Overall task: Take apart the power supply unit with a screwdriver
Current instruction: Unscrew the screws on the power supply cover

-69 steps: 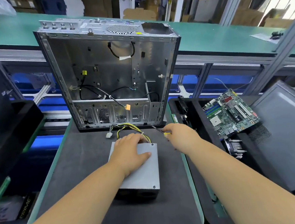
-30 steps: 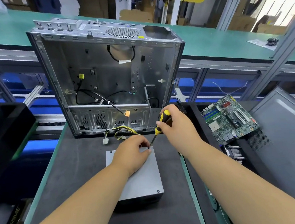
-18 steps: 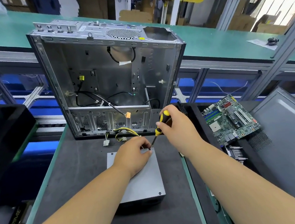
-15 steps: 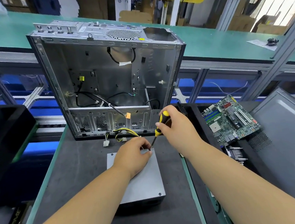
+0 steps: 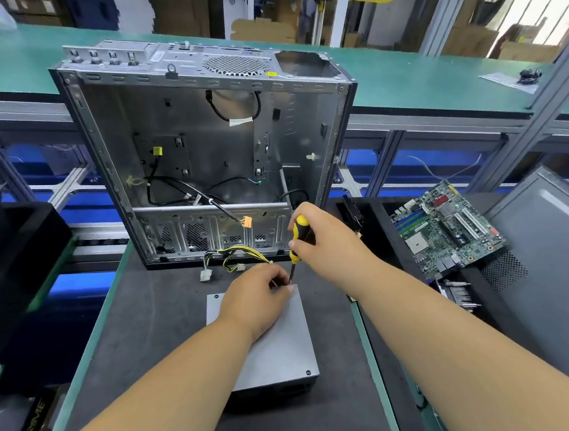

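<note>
A grey metal power supply unit (image 5: 281,346) lies flat on the dark mat, its yellow and black cables (image 5: 235,259) trailing toward the case. My left hand (image 5: 259,300) rests on its far end, fingers curled at the far right corner beside the screwdriver tip. My right hand (image 5: 326,242) grips a yellow and black screwdriver (image 5: 297,240), held nearly upright with its tip on that far right corner of the lid. The screw under the tip is hidden by my fingers.
An open, gutted computer case (image 5: 209,153) stands upright just beyond the unit. A green motherboard (image 5: 446,228) lies in a black tray at the right, next to a grey side panel (image 5: 556,270). A black bin (image 5: 11,259) sits at the left.
My right hand lifted the screwdriver from lying low to nearly upright and set its tip on the unit's far right corner. My left hand slid up to that corner. Little motion over the last half second.
</note>
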Available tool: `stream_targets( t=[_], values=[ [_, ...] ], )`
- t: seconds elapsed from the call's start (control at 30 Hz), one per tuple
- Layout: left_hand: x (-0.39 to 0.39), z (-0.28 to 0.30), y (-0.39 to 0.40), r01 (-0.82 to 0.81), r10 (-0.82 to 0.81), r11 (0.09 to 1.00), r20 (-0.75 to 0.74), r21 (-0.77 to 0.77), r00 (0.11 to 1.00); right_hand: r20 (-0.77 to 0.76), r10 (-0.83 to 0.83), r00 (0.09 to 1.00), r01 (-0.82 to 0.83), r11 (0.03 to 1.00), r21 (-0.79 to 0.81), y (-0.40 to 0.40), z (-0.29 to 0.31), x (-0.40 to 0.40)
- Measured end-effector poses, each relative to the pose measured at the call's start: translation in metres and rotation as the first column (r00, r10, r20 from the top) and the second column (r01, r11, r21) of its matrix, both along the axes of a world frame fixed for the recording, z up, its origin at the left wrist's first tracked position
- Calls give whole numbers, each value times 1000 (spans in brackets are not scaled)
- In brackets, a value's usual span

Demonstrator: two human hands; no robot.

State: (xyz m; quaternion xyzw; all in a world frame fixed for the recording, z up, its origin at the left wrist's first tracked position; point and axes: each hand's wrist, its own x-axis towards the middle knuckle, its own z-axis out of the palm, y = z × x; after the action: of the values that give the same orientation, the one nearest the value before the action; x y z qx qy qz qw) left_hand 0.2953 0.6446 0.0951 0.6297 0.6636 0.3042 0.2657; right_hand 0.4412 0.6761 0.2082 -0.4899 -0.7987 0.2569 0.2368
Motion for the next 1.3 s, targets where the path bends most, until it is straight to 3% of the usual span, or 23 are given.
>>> stream_targets(
  t=[0.37, 0.77, 1.3],
  values=[
    [2, 2, -1, -16, 17, 1000, 9, -5, 1000, -241, -127, 962, 123, 992, -33, 2, -6, -8],
    [2, 2, -1, -19, 19, 1000, 16, -10, 1000, -257, -153, 954, 169, 985, 41, 4, -11, -3],
    [2, 2, -2, -20, 20, 1000, 23, -2, 1000, -321, -131, 938, 142, 990, 11, 3, -16, 2]
  ],
)
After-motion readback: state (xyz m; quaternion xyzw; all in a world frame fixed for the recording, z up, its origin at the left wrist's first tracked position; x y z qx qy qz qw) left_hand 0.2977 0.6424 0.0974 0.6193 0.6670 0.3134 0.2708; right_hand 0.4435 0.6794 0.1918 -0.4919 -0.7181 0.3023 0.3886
